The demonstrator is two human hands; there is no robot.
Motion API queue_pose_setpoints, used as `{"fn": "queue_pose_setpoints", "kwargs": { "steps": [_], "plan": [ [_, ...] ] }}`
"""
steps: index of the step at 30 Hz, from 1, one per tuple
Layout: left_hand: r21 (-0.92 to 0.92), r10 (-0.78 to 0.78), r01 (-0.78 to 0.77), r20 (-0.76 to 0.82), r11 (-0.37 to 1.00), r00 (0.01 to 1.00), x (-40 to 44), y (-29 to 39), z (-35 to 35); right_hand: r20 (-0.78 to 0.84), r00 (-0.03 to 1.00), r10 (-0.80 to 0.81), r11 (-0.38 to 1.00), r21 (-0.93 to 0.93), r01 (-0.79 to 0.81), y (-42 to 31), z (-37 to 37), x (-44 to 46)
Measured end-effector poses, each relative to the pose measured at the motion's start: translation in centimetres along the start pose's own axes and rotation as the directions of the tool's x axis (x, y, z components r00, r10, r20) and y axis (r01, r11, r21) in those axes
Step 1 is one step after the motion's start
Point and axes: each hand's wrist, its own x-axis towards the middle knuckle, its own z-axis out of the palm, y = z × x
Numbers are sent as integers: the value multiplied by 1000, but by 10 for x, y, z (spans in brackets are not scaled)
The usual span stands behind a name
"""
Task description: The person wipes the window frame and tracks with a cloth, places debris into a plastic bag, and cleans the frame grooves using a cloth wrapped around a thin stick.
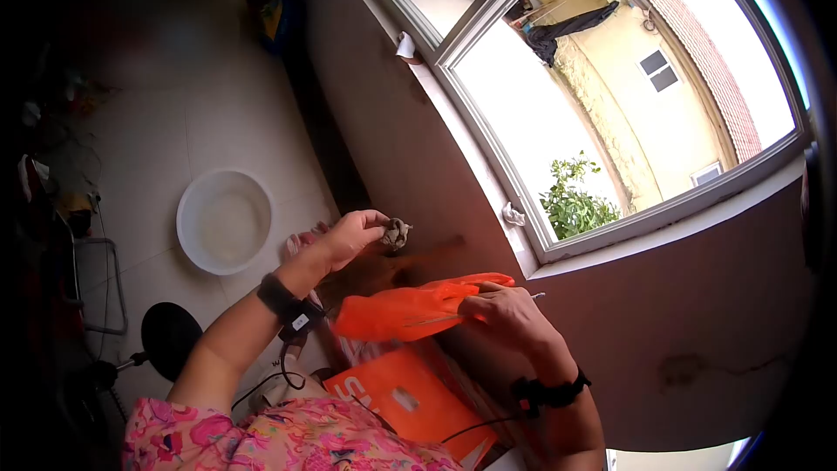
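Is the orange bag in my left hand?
No, the left hand pinches a crumpled wad, while the right hand grips the orange bag.

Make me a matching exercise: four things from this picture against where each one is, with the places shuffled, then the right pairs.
Things
1. orange plastic bag
2. white basin
3. small crumpled item
4. leafy plant

Places
A. on the tiled floor
B. outside the window
C. in the right hand
D. in the left hand

Pairs: 1-C; 2-A; 3-D; 4-B
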Motion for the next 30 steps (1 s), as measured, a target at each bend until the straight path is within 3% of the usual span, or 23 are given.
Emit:
{"fn": "queue_pose_setpoints", "kwargs": {
  "steps": [1,4,6,7,9,13,15,17,19,21,23,25,27,28,29,30],
  "plan": [
    [-8,-11,11,5,1000,1000,3,-7,9,9,1000,10,1000,4,-10,0,2,-4],
    [31,-108,103,221,994,969,8,-30,42,56,998,-14,1000,25,13,-7,5,-15],
    [3,-224,244,402,970,888,3,-38,69,102,993,-61,997,46,57,-13,5,-22],
    [54,-222,224,482,973,847,5,-48,79,107,993,-50,998,51,45,-17,4,-25],
    [207,-212,125,477,970,853,8,-59,94,154,985,-81,995,64,72,-25,2,-30],
    [-5,-222,247,415,969,882,22,-76,105,132,985,-114,990,98,101,-35,0,-38],
    [118,-264,238,532,964,804,23,-80,109,119,979,-168,984,83,159,-43,-3,-38],
    [382,-317,44,692,923,648,22,-81,111,123,978,-171,982,107,158,-44,-3,-41],
    [476,-415,17,749,879,516,17,-83,116,143,970,-194,981,53,189,-46,-8,-42],
    [524,-450,-26,756,852,476,14,-84,113,152,969,-194,981,36,191,-46,-10,-44],
    [710,-662,-88,687,698,299,16,-82,105,158,967,-198,980,18,197,-44,-8,-46],
    [720,-669,-128,685,682,287,13,-79,95,135,963,-232,973,22,231,-42,-3,-49],
    [851,-857,-321,485,416,175,12,-69,88,143,958,-248,969,25,247,-43,-1,-49],
    [847,-887,-436,418,302,197,9,-73,81,154,952,-266,964,24,265,-44,0,-48],
    [852,-890,-430,412,299,198,8,-77,75,150,951,-272,962,29,271,-45,1,-46],
    [862,-897,-463,357,208,261,8,-80,69,150,945,-290,956,-2,294,-45,1,-44]
  ]
}}
